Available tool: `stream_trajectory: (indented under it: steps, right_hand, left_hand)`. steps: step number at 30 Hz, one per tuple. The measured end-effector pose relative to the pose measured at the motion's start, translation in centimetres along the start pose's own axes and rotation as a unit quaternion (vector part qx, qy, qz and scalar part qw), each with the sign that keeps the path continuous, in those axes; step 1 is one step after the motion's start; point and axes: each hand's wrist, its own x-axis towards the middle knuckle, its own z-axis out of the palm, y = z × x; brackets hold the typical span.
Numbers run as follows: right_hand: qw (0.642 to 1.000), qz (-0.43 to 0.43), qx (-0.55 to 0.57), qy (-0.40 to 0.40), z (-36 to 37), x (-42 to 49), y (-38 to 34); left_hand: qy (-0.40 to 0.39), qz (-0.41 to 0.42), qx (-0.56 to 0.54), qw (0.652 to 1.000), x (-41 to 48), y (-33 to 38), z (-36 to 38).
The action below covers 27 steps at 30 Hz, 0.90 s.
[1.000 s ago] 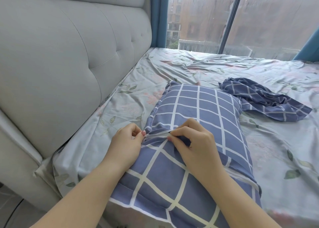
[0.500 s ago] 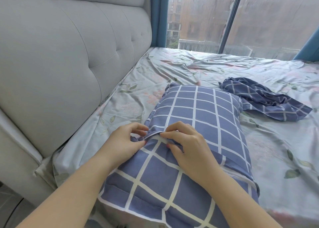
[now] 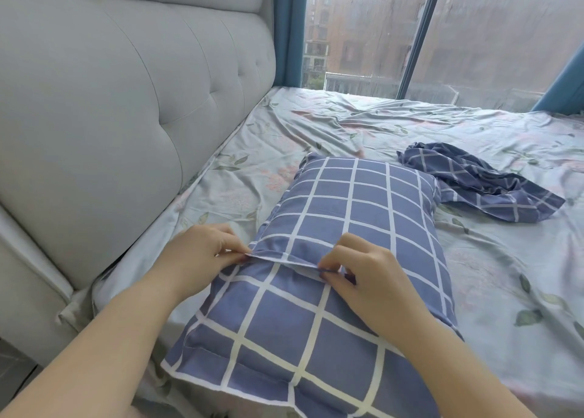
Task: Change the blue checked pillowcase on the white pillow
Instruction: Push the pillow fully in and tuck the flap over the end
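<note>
Pillow in blue checked pillowcase lies on bed sheet. Left hand and right hand both pinch overlapping flap edge, fabric caught between thumb and fingertips. Spare checked cover crumpled nearby.

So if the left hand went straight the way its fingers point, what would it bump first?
Probably the right hand: the left hand points along the pillowcase fold that both hands pinch, with only fabric between them.

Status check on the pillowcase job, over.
Left hand, right hand: both pinch the flap edge of the blue checked pillowcase. Case lies on the bed sheet. Crumpled checked cloth at far corner, not blocking.
</note>
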Motion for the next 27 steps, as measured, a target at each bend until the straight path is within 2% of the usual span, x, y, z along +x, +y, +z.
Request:
stream_trajectory:
  steps: [4,7,10,13,14,16,18,20,24,27]
  right_hand:
    - [0.997,-0.055,-0.051,-0.032,-0.2,-1.5,-0.2]
    - [0.995,-0.052,-0.065,-0.048,-0.4,-2.8,-0.4]
    - [0.998,0.003,-0.065,-0.018,-1.9,-3.9,0.2]
    - [0.997,0.050,-0.064,-0.013,-3.7,-5.0,1.9]
    - [0.996,0.054,-0.058,-0.036,-4.0,-5.4,2.3]
    - [0.995,0.050,-0.042,-0.079,-4.4,-6.2,2.9]
    - [0.994,0.055,-0.040,-0.088,-4.8,-6.8,3.5]
    - [0.992,0.074,-0.042,-0.088,-5.2,-7.3,4.1]
    - [0.982,0.109,-0.082,-0.131,-6.2,-8.7,5.2]
    - [0.974,0.126,-0.077,-0.170,-7.3,-9.5,5.8]
  left_hand:
    - [-0.003,-0.011,0.104,0.995,-0.1,0.3,0.0]
    - [-0.019,-0.037,0.111,0.993,-0.1,0.4,0.0]
    - [-0.037,-0.074,-0.002,0.997,-0.2,0.3,0.1]
    - [0.040,-0.069,-0.133,0.988,-0.5,2.2,0.3]
    - [0.034,-0.056,-0.189,0.980,-0.7,3.4,0.5]
    - [-0.041,0.000,-0.257,0.965,-1.0,5.8,1.4]
    - [-0.134,0.076,-0.202,0.967,-1.2,7.6,2.9]
    - [-0.192,0.118,-0.118,0.967,-1.2,8.1,4.3]
    - [-0.250,0.056,-0.070,0.964,-0.8,7.8,5.0]
    - [-0.250,0.032,-0.040,0.967,-0.9,7.8,5.2]
